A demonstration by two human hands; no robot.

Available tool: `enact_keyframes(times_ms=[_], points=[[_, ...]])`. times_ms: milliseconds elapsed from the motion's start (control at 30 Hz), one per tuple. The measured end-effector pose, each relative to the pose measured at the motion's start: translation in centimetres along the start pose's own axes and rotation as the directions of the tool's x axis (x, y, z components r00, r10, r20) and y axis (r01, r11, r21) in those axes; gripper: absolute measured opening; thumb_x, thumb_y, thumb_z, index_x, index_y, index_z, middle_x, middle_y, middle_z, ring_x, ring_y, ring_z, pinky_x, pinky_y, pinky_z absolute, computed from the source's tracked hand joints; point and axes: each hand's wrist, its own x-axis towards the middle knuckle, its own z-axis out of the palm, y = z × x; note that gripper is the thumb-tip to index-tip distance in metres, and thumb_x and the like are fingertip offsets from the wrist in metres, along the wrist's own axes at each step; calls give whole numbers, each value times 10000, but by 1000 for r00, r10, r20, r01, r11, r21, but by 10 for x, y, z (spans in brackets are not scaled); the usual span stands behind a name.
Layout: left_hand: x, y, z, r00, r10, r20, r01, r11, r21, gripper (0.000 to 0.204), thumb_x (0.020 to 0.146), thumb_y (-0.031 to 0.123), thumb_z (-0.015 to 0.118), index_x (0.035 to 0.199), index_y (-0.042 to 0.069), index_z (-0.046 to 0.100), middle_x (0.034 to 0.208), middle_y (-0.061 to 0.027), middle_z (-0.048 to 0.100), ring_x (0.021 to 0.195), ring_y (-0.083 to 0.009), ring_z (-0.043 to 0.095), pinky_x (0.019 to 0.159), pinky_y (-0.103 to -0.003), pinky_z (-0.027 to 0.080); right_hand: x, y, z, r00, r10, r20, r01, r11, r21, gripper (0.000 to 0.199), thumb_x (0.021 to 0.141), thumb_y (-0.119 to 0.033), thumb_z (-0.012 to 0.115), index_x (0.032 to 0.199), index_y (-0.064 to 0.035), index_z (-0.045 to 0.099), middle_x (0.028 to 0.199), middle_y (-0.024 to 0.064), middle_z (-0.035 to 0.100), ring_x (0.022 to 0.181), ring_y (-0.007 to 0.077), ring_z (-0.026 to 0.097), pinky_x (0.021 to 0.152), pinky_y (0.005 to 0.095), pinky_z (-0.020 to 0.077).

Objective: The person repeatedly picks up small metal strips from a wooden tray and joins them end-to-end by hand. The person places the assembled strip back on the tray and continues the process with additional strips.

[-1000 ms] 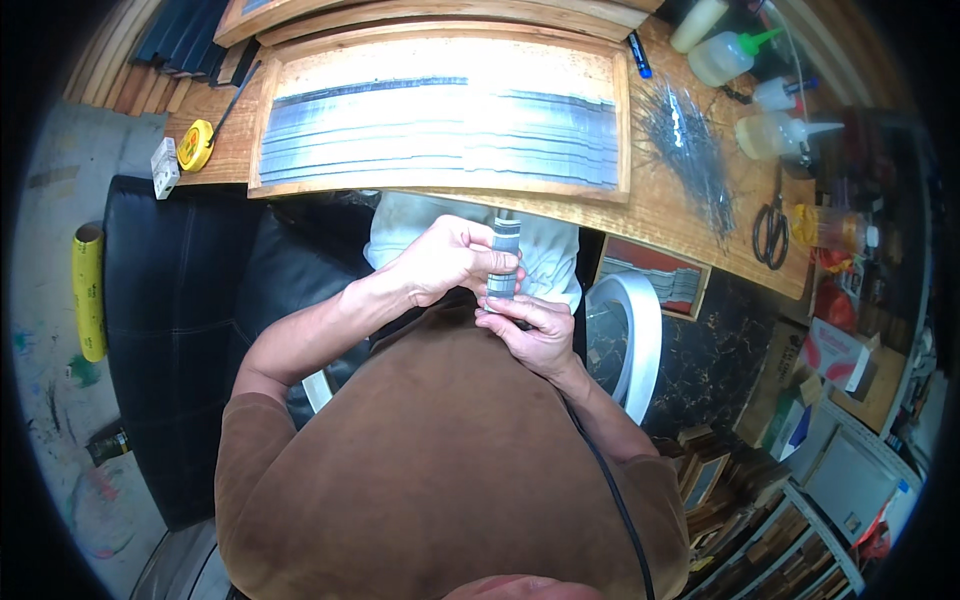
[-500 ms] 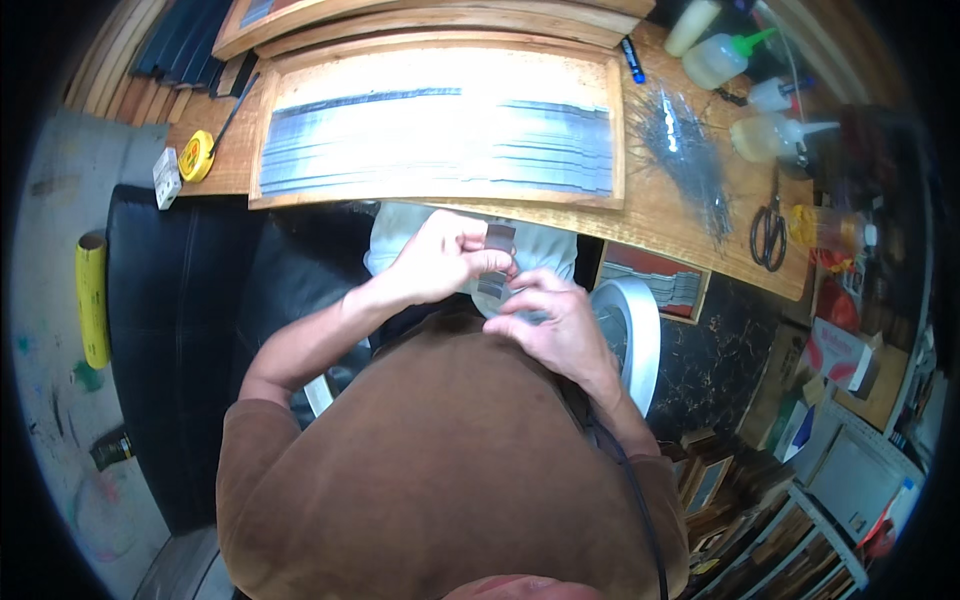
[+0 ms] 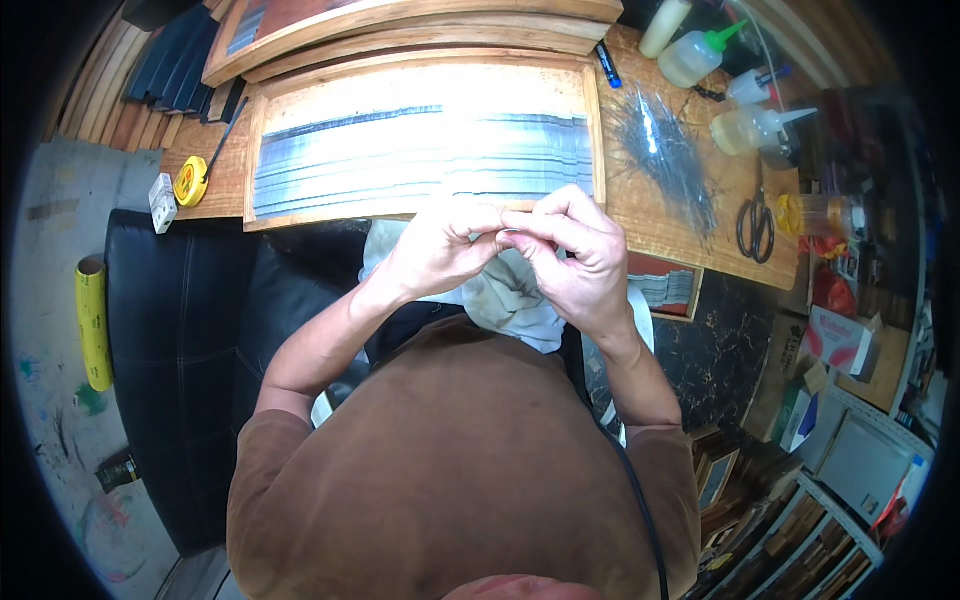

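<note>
My left hand (image 3: 445, 245) and my right hand (image 3: 580, 250) meet fingertip to fingertip just over the near edge of the wooden tray. Both are closed in a pinch, and the fingers hide whatever lies between them. Behind them the shallow wooden tray (image 3: 599, 130) sits on the table, with rows of thin grey strips (image 3: 350, 150) lying in it under bright glare. Below my hands a pale, stained cloth (image 3: 515, 305) rests over my lap.
On the wooden table (image 3: 650, 230) lie a bundle of fine dark strands (image 3: 665, 150), black scissors (image 3: 756, 230) and a blue marker (image 3: 608, 65). Squeeze bottles (image 3: 690, 62) stand at the far right. A yellow tape measure (image 3: 190, 183) lies left; a second strip-filled box (image 3: 660, 288) sits below.
Both hands have risen toward the tray, and the right has closed against the left's fingertips. The small dark strip seen in my left fingers earlier is now out of sight.
</note>
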Motion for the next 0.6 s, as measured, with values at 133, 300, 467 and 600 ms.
enact_keyframes(times_ms=[133,300,467,600], points=[[1,3,-5,993,-109,35,106,991,75,214,949,55,750,1156,74,804,839,-104,765,711,-133,687,669,-305,546,4,2,1,1000,0,-31,1,1000,23,217,829,66,847,1023,-29,841,842,24,647,738,106,592,634,247,465],[-15,39,-7,853,-445,274,514,806,-292,157,987,75,755,1116,7,811,904,-66,807,812,-112,719,745,-280,587,-20,-6,5,982,189,9,-189,979,73,101,887,-31,845,984,-13,828,805,26,611,623,71,549,546,252,430],[-33,9,-3,582,-628,516,809,386,-443,186,979,76,764,1142,-4,805,956,-75,816,856,-132,760,743,-257,608,-63,37,26,691,648,321,-694,468,548,172,1014,-143,765,999,28,762,787,13,678,590,31,588,527,195,453],[-43,-29,5,565,-645,515,797,262,-545,188,994,103,751,1120,-33,784,965,-91,815,828,-135,771,606,-218,570,-64,58,40,633,714,299,-691,346,635,210,1050,-184,715,1000,14,766,708,-14,663,546,24,574,490,170,430]])
